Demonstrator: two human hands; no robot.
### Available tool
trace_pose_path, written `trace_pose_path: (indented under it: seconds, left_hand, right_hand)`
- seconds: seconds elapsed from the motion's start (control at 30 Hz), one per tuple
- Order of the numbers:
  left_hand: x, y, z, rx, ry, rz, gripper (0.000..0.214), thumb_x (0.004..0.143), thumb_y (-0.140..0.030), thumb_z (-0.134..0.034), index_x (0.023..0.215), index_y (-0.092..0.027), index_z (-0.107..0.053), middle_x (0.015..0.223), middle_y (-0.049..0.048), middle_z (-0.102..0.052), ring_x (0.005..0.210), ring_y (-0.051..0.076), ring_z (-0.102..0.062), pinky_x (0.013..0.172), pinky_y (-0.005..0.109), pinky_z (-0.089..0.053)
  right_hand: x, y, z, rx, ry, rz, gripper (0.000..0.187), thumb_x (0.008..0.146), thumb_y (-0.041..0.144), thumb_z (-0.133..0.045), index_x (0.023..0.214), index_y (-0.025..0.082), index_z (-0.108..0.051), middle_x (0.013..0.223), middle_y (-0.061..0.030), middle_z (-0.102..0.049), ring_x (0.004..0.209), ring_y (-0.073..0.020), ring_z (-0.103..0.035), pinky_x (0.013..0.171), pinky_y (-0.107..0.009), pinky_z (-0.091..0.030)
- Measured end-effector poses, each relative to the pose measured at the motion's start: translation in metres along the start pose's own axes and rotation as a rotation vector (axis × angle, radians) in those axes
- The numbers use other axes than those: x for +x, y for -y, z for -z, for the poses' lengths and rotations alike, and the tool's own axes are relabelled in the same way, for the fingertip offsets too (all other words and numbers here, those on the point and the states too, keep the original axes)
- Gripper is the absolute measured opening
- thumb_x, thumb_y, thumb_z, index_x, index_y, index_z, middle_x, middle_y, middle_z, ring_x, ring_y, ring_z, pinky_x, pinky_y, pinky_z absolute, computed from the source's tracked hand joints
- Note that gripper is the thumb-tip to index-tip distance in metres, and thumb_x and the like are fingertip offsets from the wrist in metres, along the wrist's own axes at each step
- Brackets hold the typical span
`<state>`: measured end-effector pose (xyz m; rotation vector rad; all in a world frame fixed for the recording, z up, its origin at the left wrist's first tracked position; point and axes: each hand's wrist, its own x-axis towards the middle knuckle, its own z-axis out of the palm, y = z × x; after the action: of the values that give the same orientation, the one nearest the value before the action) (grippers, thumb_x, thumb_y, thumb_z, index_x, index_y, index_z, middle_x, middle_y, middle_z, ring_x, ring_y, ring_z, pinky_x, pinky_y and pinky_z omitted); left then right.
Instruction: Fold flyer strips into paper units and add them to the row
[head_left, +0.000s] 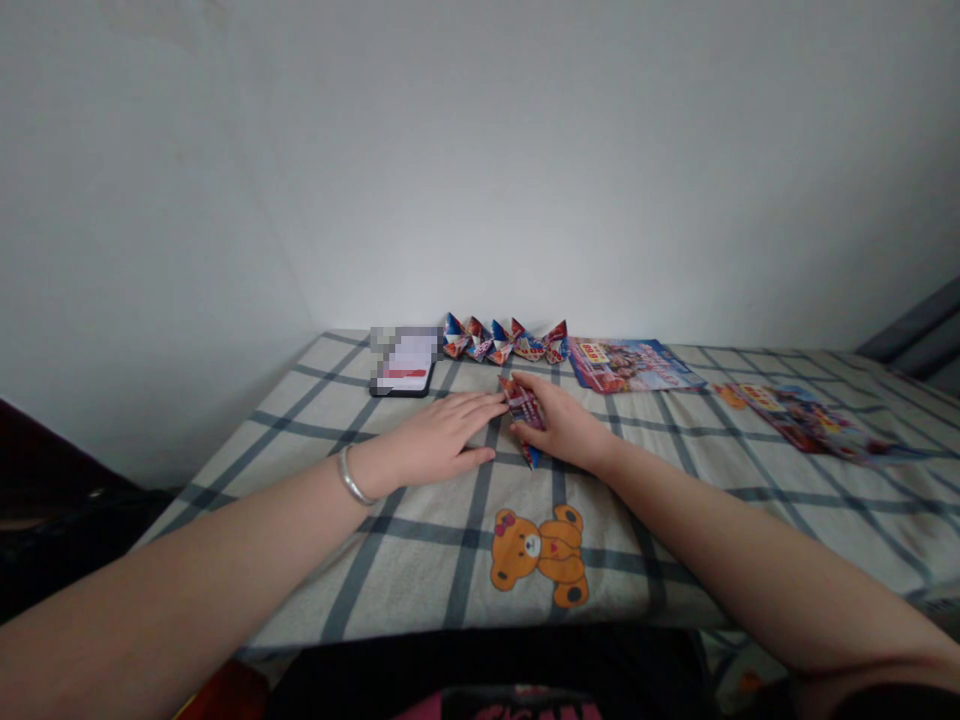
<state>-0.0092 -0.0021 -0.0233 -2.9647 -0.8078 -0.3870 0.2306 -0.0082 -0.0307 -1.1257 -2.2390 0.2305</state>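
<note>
A small folded piece of printed paper (526,415), red and blue, stands on the checked cloth in the middle. My right hand (559,425) grips it from the right, the thumb on the near side and the fingers on the far side. From the left, my left hand (450,435) lies flat with its fingers stretched out, the tips at the paper's left edge. Whether those fingertips touch the paper I cannot tell. Behind my hands, several folded paper shapes (506,342) with pointed tips sit in a row near the wall.
A phone (409,362) with a lit screen lies left of the row. Printed sheets (637,364) lie to the right, and another printed sheet (817,422) is farther right. The checked cloth (405,580) has a printed bear near its front edge. A white wall (525,180) rises behind.
</note>
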Motion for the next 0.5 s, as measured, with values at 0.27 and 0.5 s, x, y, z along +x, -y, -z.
trace_pose_path:
  seconds: [0.27,0.5]
  left_hand:
    - [-0.0001,0.0004,-0.0032,0.076,-0.019,-0.013,0.059,0.099,-0.049,-0.041,0.147,-0.017,-0.036,0.155,0.0121,-0.034,0.144,0.026,-0.03,0.117,0.041,-0.027]
    - [0.0006,-0.0008,-0.0013,0.149,-0.021,-0.039,0.057,0.098,-0.047,-0.045,0.149,-0.024,-0.034,0.161,0.0087,-0.022,0.147,0.027,-0.022,0.116,0.043,-0.029]
  right_hand:
    - [-0.0014,0.0027,-0.0005,0.11,-0.028,0.103,0.081,0.072,0.022,-0.071,0.144,0.017,-0.037,0.141,-0.0169,-0.05,0.133,-0.029,-0.047,0.114,-0.048,-0.036]
    - [-0.0012,0.0022,0.004,0.188,-0.059,0.106,0.083,0.073,0.016,-0.062,0.149,0.017,-0.029,0.147,-0.0159,-0.043,0.139,-0.0282,-0.038,0.118,-0.048,-0.03]
